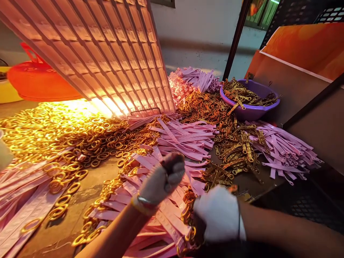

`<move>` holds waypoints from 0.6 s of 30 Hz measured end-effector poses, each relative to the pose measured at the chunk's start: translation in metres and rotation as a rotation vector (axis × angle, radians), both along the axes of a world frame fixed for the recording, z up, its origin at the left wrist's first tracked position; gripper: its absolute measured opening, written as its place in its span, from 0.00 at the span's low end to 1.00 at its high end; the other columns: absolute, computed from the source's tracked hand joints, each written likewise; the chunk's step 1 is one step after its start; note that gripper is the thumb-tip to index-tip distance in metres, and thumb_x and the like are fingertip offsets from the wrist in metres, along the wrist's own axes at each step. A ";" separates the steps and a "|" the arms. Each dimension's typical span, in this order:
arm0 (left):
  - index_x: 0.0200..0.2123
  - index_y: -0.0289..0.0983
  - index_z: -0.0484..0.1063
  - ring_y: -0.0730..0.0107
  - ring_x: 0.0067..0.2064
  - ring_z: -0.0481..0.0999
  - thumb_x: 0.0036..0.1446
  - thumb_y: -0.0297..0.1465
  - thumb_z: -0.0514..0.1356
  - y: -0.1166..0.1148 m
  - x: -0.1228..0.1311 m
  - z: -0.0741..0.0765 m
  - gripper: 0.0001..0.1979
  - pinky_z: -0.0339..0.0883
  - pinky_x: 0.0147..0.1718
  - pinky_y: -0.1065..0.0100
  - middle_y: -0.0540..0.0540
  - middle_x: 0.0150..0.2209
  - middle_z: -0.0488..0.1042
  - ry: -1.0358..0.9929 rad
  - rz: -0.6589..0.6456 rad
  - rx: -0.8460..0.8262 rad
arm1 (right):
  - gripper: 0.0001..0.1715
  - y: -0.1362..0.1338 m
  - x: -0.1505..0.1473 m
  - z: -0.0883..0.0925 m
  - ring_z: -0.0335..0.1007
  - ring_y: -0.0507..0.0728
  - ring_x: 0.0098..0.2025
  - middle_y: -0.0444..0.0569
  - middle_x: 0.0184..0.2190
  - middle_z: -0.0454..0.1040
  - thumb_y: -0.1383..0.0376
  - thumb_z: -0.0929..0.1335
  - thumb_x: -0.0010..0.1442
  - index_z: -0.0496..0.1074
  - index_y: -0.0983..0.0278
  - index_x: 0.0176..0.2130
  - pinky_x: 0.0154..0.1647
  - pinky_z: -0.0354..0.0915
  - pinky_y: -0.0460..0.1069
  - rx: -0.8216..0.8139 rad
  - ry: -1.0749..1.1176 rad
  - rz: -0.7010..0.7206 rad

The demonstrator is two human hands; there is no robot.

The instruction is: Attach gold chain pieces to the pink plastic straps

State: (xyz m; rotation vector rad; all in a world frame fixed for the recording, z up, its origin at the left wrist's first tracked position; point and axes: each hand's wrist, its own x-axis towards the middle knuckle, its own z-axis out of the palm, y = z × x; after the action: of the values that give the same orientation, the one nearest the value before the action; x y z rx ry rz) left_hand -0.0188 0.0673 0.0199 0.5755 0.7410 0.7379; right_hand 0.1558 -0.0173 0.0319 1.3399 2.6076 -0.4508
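Pink straps (pixel 168 221) lie below the clenched left grip (pixel 159 179) and beside the right grip (pixel 219 214), its state unclear, with rings (pixel 83 134) leftward, bowl (pixel 249 113) beyond.

A dark post (pixel 234 41) fronts a pale wall (pixel 197 27).

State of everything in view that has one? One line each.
Left hand: gloved, fingers curled; contents unclear
Right hand: gloved, blurred; grip hidden
Purple basin: open-topped, partly filled with gold pieces
Gold rings: heaped, some scattered
Pink straps: lying in several piles
Ribbed panel: tilted, brightly lit near its foot
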 end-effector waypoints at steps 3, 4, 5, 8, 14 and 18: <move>0.29 0.38 0.61 0.84 0.15 0.49 0.52 0.36 0.66 0.017 -0.006 0.007 0.15 0.40 0.10 0.81 0.58 0.20 0.60 0.106 0.066 0.172 | 0.12 -0.003 -0.004 -0.008 0.75 0.59 0.27 0.49 0.28 0.79 0.58 0.70 0.49 0.72 0.60 0.34 0.20 0.51 0.50 0.020 0.059 -0.016; 0.29 0.38 0.62 0.84 0.15 0.52 0.53 0.37 0.65 0.018 -0.006 0.007 0.14 0.41 0.10 0.81 0.57 0.20 0.62 0.191 0.036 0.236 | 0.11 0.003 -0.001 -0.007 0.76 0.59 0.30 0.49 0.31 0.79 0.61 0.69 0.51 0.72 0.60 0.37 0.23 0.55 0.50 0.050 0.101 -0.107; 0.29 0.37 0.63 0.83 0.16 0.53 0.55 0.37 0.65 0.017 -0.004 0.006 0.14 0.43 0.11 0.80 0.56 0.20 0.63 0.274 -0.004 0.287 | 0.10 0.010 0.004 -0.004 0.77 0.58 0.33 0.49 0.33 0.79 0.63 0.67 0.55 0.71 0.61 0.40 0.28 0.57 0.49 0.087 0.142 -0.208; 0.27 0.36 0.65 0.82 0.16 0.54 0.59 0.39 0.61 0.008 0.005 -0.002 0.14 0.44 0.12 0.79 0.55 0.17 0.61 0.403 -0.119 0.369 | 0.13 0.034 0.021 0.007 0.76 0.57 0.39 0.50 0.38 0.79 0.67 0.63 0.61 0.69 0.62 0.46 0.35 0.59 0.48 0.159 0.234 -0.408; 0.30 0.37 0.63 0.83 0.16 0.53 0.53 0.43 0.64 -0.005 0.020 -0.015 0.17 0.46 0.14 0.80 0.57 0.18 0.60 0.363 -0.178 0.264 | 0.14 0.044 0.021 0.005 0.75 0.58 0.37 0.52 0.37 0.79 0.59 0.67 0.61 0.70 0.63 0.44 0.33 0.55 0.49 0.158 0.168 -0.379; 0.27 0.39 0.59 0.84 0.16 0.50 0.50 0.43 0.64 -0.009 0.021 -0.020 0.18 0.43 0.14 0.80 0.58 0.17 0.58 0.321 -0.193 0.032 | 0.13 0.034 0.009 -0.013 0.73 0.59 0.32 0.53 0.31 0.77 0.57 0.67 0.58 0.71 0.64 0.38 0.28 0.51 0.50 0.246 0.086 -0.242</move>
State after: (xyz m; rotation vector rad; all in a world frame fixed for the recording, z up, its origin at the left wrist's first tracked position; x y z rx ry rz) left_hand 0.0026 0.0580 0.0002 0.7944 0.9555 0.4833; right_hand 0.1645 0.0169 0.0193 1.7638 2.6496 -0.2285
